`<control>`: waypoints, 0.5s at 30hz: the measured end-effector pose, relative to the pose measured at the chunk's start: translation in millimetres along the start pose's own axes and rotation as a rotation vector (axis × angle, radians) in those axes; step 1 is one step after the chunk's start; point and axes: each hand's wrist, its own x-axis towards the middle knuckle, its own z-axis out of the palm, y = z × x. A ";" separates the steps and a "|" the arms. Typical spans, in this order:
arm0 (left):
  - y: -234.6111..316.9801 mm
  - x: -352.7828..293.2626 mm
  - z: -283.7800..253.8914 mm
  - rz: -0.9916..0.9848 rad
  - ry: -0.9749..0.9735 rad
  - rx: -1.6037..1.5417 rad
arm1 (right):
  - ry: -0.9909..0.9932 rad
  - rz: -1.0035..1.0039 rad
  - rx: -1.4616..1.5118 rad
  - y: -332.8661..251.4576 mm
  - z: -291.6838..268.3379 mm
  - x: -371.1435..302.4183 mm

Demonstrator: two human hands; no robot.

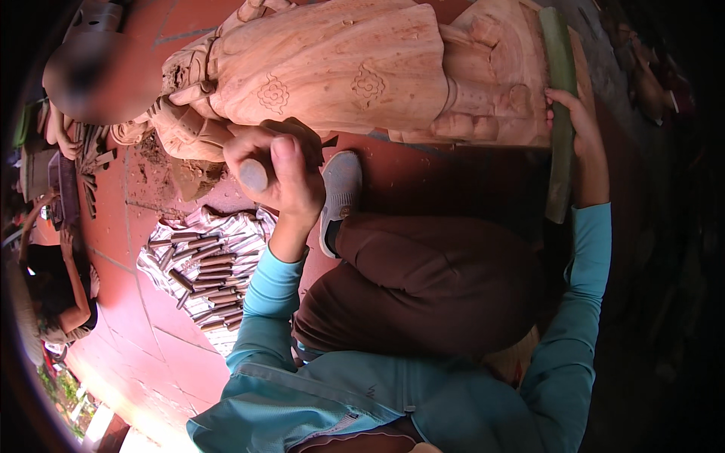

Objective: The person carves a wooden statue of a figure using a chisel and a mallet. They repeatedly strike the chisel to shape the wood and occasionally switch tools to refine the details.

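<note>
A carved wooden statue [325,68] of a robed figure lies on its side across the far part of the view, its base toward the right. My left hand [283,170] is closed round a thick rounded handle in front of the statue's robe. The handle's pale round end [254,175] faces up at me; a dark brown part shows behind the fist, and its kind is hidden. At the base, my right hand [580,124] grips a long greenish, slightly curved strip [559,60] that lies along the base's end. Its fingertips show past the strip's near edge.
Several chisels [215,275] lie on a striped cloth [170,226] on the red tiled floor [151,317]. A wood block [194,178] and shavings are beside the statue. Another person's hand [68,143] is near more tools at far left; a second person [64,294] sits below. My shoe [343,185] is beside the statue.
</note>
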 end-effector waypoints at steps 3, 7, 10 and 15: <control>-0.6 39.8 6.3 -0.232 0.113 -0.253 | -0.006 0.004 0.015 0.9 -3.4 0.8; -26.9 63.8 10.4 -0.345 0.061 -0.280 | 0.008 -0.017 -0.007 -3.8 2.0 -4.2; -37.7 66.3 15.9 -0.343 0.032 -0.276 | 0.006 -0.015 0.003 -1.3 0.6 -1.8; -40.8 63.8 19.5 -0.320 0.006 -0.287 | 0.009 -0.011 0.006 1.4 -1.0 2.4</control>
